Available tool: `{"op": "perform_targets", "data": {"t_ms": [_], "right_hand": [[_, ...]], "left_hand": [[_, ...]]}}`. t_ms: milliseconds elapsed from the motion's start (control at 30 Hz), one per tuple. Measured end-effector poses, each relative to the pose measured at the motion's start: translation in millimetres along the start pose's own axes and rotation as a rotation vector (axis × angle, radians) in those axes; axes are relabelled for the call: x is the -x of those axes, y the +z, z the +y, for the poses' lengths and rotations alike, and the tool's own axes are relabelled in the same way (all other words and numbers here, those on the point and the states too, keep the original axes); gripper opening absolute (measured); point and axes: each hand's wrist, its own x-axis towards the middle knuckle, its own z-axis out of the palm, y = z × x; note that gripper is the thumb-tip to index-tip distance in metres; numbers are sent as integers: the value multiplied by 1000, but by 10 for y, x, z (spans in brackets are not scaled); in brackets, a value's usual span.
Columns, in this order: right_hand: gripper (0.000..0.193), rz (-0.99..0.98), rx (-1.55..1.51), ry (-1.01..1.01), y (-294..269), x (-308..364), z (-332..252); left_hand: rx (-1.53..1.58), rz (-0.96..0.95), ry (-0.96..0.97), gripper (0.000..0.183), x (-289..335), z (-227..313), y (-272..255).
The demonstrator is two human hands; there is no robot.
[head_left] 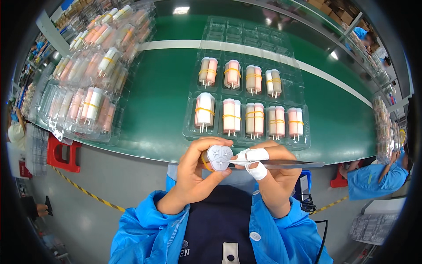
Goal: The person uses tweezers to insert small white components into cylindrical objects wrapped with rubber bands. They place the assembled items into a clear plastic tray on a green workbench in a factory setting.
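My left hand (pixel 192 182) is wrapped round a banded bundle of cylinders (pixel 219 158), held at the table's near edge. Three pale end caps with star-shaped marks face up toward me. Pinched in my right hand (pixel 281 181) is a pair of metal tweezers (pixel 295 164), whose tips meet the right side of the caps. White tape covers the thumb and a finger of that hand. Just beyond both hands lies a clear plastic tray (pixel 293 90) with several similar bundles, pink, white and beige, bound by yellow rubber bands.
Stacked clear trays full of bundles (pixel 90 103) stand at the left of the green table (pixel 162 88). More stacks (pixel 381 127) are at the far right, near a person in blue (pixel 379 178). Red stools (pixel 63 154) stand below the table edge.
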Motion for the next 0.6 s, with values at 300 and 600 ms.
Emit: {"op": "perform_targets", "data": {"t_ms": [300, 600], "right_hand": [[18, -34, 36, -56, 15, 16, -57], [23, -151, 82, -148, 5, -22, -138]], "left_hand": [[227, -137, -139, 48, 12, 60, -61], [378, -217, -228, 63, -14, 93, -77]]}}
